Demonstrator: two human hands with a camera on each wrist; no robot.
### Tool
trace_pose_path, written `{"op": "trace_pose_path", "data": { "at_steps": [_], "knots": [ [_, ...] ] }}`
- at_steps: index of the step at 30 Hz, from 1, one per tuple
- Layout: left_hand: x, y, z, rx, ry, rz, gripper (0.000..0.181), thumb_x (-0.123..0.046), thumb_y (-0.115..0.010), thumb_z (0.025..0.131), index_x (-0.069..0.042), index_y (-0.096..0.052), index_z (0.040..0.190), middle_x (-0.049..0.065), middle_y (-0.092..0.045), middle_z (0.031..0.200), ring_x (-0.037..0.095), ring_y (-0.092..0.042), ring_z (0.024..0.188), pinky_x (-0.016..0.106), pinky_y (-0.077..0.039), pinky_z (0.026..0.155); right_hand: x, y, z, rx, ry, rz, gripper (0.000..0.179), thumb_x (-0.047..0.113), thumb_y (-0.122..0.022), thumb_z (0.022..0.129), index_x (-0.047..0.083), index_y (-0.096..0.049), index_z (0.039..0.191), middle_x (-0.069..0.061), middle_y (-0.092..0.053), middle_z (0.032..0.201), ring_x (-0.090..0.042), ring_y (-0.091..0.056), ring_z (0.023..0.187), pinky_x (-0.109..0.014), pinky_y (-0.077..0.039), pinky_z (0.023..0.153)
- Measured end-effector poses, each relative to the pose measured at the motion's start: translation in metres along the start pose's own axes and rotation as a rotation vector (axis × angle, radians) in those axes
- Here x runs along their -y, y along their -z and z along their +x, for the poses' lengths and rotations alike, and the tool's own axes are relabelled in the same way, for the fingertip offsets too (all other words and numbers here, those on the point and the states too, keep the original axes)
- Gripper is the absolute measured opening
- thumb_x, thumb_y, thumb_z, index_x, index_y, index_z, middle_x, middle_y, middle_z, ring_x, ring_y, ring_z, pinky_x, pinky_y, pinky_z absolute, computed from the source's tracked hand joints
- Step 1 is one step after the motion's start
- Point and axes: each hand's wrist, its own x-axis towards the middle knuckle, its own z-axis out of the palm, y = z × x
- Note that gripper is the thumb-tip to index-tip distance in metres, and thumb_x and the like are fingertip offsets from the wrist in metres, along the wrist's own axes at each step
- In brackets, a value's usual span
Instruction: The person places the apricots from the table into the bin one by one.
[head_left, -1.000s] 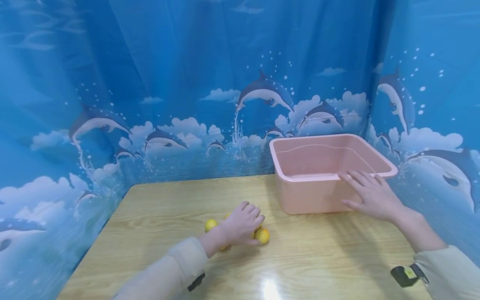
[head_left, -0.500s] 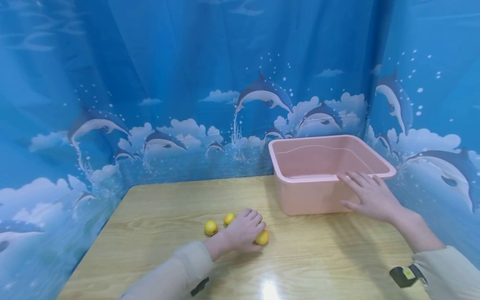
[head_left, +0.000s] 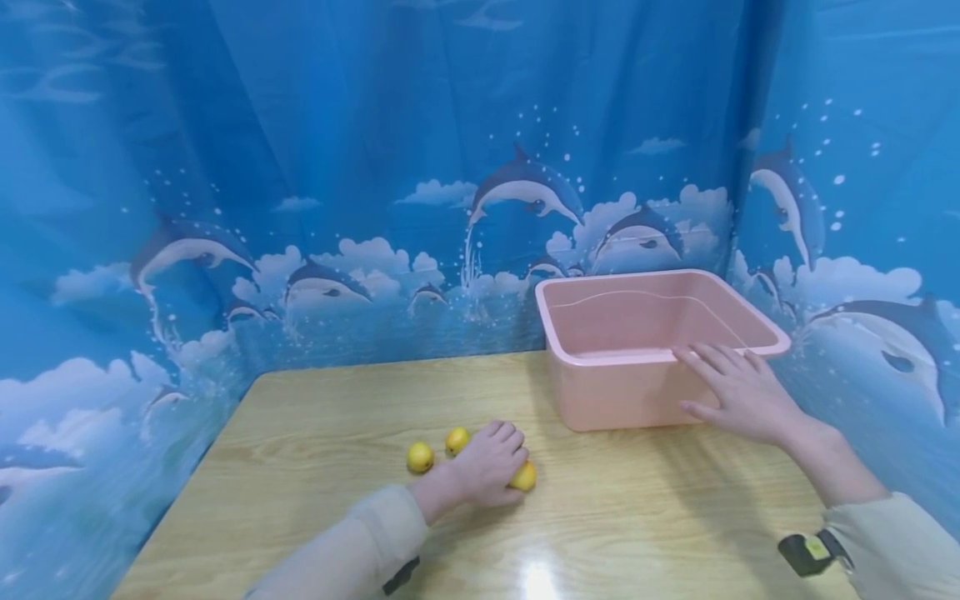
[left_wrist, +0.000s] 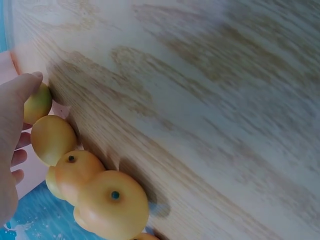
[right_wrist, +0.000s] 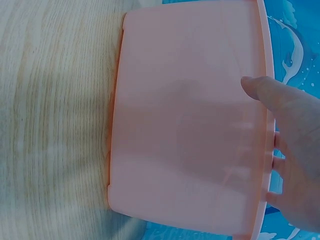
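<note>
In the head view my left hand [head_left: 487, 467] is lowered over a cluster of small round yellow-orange fruits. Its fingers and thumb curl round one yellow fruit [head_left: 523, 476] at the right end. The left wrist view shows the thumb against that greenish-yellow fruit [left_wrist: 38, 106], with the other fingers behind it. Several more fruits [left_wrist: 114, 204] trail off in a row, small dark stem spots on some. My right hand [head_left: 738, 392] rests on the near rim of a pink plastic bin [head_left: 600, 392], fingers extended over the edge, thumb [right_wrist: 257, 87] outside the wall.
Two fruits, one at the left [head_left: 420, 457] and one a little farther back [head_left: 457, 440], sit on the wood-grain table [head_left: 337, 417]. A blue dolphin-print curtain [head_left: 375, 167] hangs close behind and beside the table. The bin stands at the back right.
My left hand has shifted slightly right and down toward the rightmost fruit, uncovering the fruit behind the wrist. The right hand has stayed on the bin rim.
</note>
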Motion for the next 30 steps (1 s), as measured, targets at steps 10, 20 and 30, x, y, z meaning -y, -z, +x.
{"op": "trace_pose_path", "data": {
  "at_steps": [10, 20, 30],
  "knots": [
    [0.000, 0.005, 0.001, -0.030, -0.008, -0.066, 0.046, -0.058, -0.054, 0.080, -0.015, -0.059, 0.094, -0.001, -0.050, 0.099, 0.016, -0.045, 0.097, 0.033, -0.036, 0.092, 0.000, -0.001, 0.000, -0.014, 0.011, -0.007, 0.074, 0.034, -0.067, 0.083, 0.007, -0.032, 0.142, -0.027, -0.034, 0.137, -0.046, -0.031, 0.123, -0.066, -0.017, 0.096],
    [0.011, 0.019, 0.008, 0.008, 0.068, -0.211, 0.045, -0.054, -0.060, 0.078, -0.014, -0.057, 0.100, 0.000, -0.048, 0.102, 0.019, -0.043, 0.101, 0.036, -0.034, 0.096, -0.002, -0.002, -0.001, -0.018, 0.007, -0.018, 0.074, 0.036, -0.067, 0.083, 0.006, -0.032, 0.142, -0.026, -0.035, 0.137, -0.046, -0.031, 0.123, -0.066, -0.017, 0.096],
    [0.025, 0.033, 0.012, 0.064, 0.128, -0.233, 0.046, -0.055, -0.065, 0.075, -0.016, -0.058, 0.099, -0.001, -0.048, 0.099, 0.018, -0.044, 0.095, 0.037, -0.037, 0.092, -0.002, -0.003, -0.001, -0.029, 0.013, -0.012, 0.074, 0.035, -0.067, 0.083, 0.007, -0.032, 0.142, -0.026, -0.035, 0.137, -0.046, -0.031, 0.123, -0.066, -0.017, 0.096]
  ]
}}
